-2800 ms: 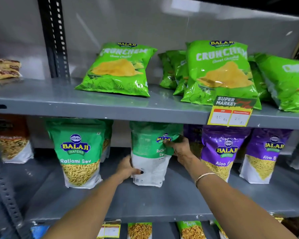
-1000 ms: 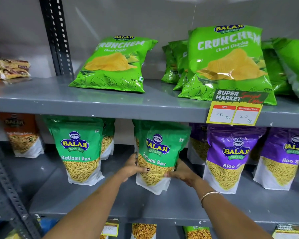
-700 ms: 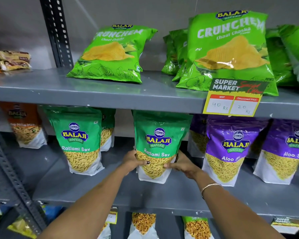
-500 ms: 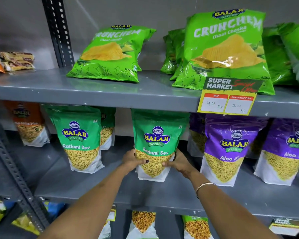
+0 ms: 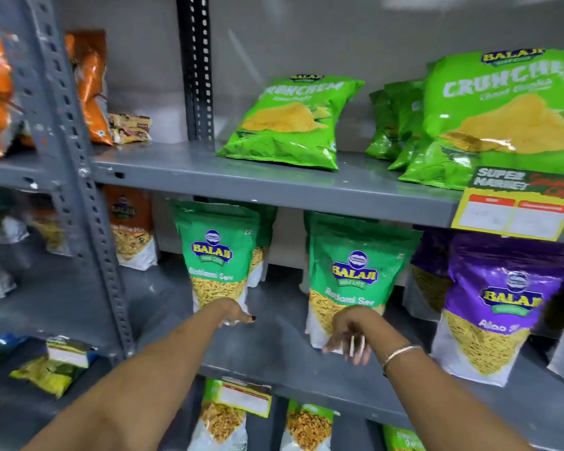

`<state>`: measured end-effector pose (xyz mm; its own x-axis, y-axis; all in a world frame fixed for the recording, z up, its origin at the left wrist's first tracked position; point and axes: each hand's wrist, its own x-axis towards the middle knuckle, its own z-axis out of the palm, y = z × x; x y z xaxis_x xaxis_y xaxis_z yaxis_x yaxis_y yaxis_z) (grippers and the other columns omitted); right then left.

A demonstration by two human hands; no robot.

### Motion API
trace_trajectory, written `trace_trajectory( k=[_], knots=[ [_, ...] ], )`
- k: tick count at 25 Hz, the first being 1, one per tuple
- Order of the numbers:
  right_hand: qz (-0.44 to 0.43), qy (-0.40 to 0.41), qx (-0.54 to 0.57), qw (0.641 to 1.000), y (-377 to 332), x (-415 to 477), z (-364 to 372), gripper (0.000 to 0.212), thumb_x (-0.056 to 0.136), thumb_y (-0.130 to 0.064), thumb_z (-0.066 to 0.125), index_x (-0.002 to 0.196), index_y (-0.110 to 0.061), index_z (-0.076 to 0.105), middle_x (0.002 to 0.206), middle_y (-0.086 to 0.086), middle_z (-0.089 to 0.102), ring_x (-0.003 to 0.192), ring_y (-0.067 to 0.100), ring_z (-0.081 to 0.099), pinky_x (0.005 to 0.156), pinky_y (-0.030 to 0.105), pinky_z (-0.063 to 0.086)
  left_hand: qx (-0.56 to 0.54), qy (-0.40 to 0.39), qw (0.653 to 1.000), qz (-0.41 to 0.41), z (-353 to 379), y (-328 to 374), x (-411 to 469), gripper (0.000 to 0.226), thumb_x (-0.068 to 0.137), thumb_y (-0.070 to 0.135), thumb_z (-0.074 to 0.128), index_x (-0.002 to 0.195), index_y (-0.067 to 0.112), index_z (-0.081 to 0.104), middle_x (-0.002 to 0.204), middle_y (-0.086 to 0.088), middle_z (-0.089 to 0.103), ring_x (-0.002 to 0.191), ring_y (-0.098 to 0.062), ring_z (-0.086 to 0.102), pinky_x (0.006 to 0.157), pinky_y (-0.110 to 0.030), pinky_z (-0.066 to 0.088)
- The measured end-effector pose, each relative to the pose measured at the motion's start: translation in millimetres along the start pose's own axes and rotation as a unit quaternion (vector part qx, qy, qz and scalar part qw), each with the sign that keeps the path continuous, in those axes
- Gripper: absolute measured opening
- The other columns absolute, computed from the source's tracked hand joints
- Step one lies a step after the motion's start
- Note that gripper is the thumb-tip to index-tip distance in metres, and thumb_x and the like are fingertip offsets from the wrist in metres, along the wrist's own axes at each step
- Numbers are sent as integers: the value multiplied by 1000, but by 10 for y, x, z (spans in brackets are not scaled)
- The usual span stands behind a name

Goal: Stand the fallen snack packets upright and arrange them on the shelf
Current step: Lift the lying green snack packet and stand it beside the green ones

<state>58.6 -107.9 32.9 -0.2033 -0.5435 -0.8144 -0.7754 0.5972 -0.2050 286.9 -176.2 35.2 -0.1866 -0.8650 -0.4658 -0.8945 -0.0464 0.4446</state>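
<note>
Two green Balaji Ratlami Sev packets stand upright on the middle shelf [image 5: 274, 340]: the left packet [image 5: 214, 255] and the middle packet [image 5: 355, 271]. My left hand [image 5: 236, 315] is at the lower right corner of the left packet and hides its bottom edge; blur keeps me from seeing any grip. My right hand [image 5: 349, 336] hovers in front of the middle packet's white base, fingers spread, holding nothing. A purple Aloo Sev packet [image 5: 502, 304] stands to the right.
Green Crunchem chip bags [image 5: 290, 122] [image 5: 508, 115] lean on the upper shelf [image 5: 274, 180], above a yellow price tag [image 5: 511, 213]. A perforated steel post [image 5: 79, 190] divides the bays. An orange packet [image 5: 129, 229] stands behind it. Small packets [image 5: 52, 366] lie flat at lower left.
Both hands have let go of the middle green packet, which now stands upright. My left hand moved left to the other green packet, and the view swung left.
</note>
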Motion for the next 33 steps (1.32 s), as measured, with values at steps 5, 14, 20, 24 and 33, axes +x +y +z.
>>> trace_trajectory(
  k=[5,14,20,24,33],
  knots=[
    [-164,195,55,965,-1268,155,423,45,81,-31,66,114,-5,50,84,11,66,74,20,65,61,30,53,-125,26,991,45,-510,-796,500,67,88,19,61,143,0,30,152,-13,33,138,-24,36,113,-30,30],
    [-309,230,458,801,-1921,620,641,68,69,14,70,130,5,40,132,21,55,107,29,61,81,23,57,-195,11,969,152,-672,-1173,961,53,81,0,65,128,-2,40,129,-6,51,110,-15,46,83,-18,34],
    [-277,263,475,793,-1877,495,865,67,68,5,75,127,-2,45,130,17,58,111,26,57,97,38,48,-228,20,959,169,-589,-1347,952,52,70,9,77,115,5,52,124,-14,62,117,-29,58,102,-39,46],
    [-276,272,469,794,-1768,299,1117,66,68,0,77,127,-4,47,131,17,58,120,32,55,101,46,47,-206,18,962,176,-549,-1479,660,59,68,17,79,121,6,54,129,-13,62,116,-28,59,103,-39,46],
    [-271,289,399,827,-1645,-139,1373,65,72,-7,76,130,-4,46,133,15,57,103,19,53,69,22,53,-130,58,974,176,-440,-1586,266,67,68,30,80,126,10,55,133,-11,60,120,-27,57,100,-33,45]
  ],
)
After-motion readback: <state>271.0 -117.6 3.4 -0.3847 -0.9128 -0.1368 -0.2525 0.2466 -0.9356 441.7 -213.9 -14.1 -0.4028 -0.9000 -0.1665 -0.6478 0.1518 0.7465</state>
